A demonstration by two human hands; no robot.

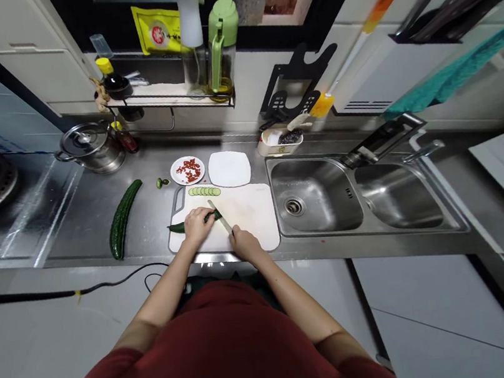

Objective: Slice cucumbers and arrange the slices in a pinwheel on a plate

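Observation:
My left hand is closed over a cucumber that lies across the left part of a white cutting board. In my right hand is the handle of a knife, its blade slanting up to the left at the cucumber's cut end. A row of overlapping cucumber slices rests along the board's upper edge. Left of the board, a whole cucumber lies on the steel counter. Small cucumber ends sit above the board's left corner.
Behind the board stand a plate of chopped red pieces and a white square plate. A double sink borders the board's right side. At the back left is a lidded steel pot. Above hangs a shelf with bottles.

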